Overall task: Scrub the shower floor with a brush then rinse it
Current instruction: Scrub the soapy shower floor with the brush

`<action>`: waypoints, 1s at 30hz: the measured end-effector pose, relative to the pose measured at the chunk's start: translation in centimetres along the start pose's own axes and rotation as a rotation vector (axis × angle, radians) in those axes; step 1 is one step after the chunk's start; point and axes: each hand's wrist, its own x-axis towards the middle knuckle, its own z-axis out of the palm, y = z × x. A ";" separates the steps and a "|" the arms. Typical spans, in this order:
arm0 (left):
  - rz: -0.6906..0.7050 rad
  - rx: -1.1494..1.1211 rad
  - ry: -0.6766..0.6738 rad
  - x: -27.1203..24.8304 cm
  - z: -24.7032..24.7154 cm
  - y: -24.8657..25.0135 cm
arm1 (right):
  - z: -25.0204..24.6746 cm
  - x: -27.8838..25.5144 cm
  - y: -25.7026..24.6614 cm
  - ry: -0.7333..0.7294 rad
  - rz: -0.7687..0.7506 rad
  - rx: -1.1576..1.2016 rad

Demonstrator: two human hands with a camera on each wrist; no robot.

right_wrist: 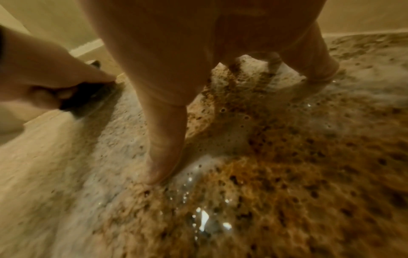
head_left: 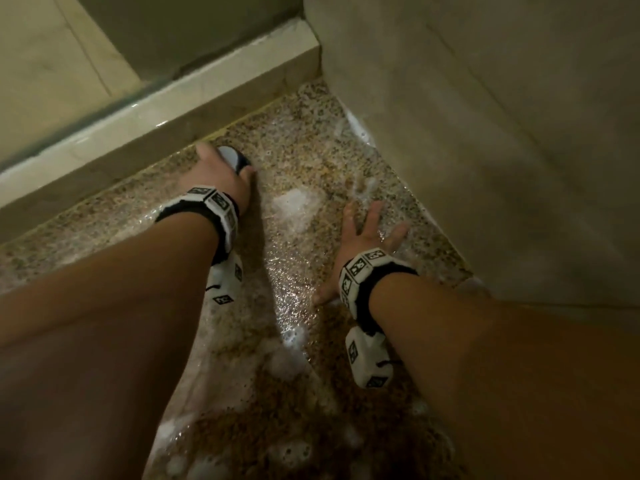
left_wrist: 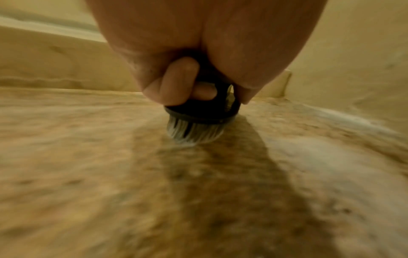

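Observation:
The speckled brown shower floor (head_left: 304,140) is wet and patched with white foam (head_left: 294,202). My left hand (head_left: 216,171) grips a round black brush (left_wrist: 202,111) by its loop handle, fingers curled through it. Its pale bristles (left_wrist: 194,132) press on the floor close to the raised curb. In the head view only the brush's grey and black top (head_left: 233,157) shows past my knuckles. My right hand (head_left: 367,233) rests flat on the wet floor near the wall, fingers spread. In the right wrist view its fingertips (right_wrist: 159,172) touch soapy floor (right_wrist: 287,174), with the left hand and brush (right_wrist: 84,97) at left.
A pale tiled curb (head_left: 149,112) with a glass panel (head_left: 69,109) on it runs along the left. A beige tiled wall (head_left: 485,133) closes the right side, meeting the curb at a corner. Foam bubbles (head_left: 287,362) lie on the floor between my forearms.

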 end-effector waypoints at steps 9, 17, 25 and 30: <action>0.431 0.090 -0.245 -3.2 3.6 11.9 | -0.1 0.3 0.2 -0.041 -0.010 0.118; 0.430 0.092 -0.209 -0.6 4.4 13.1 | -0.3 0.0 0.3 -0.078 -0.034 0.133; 0.255 0.063 -0.139 4.1 2.9 15.0 | -0.4 0.4 0.2 -0.077 -0.043 0.191; 0.411 0.092 -0.144 3.6 3.9 16.8 | -0.3 0.3 0.5 -0.077 -0.054 0.200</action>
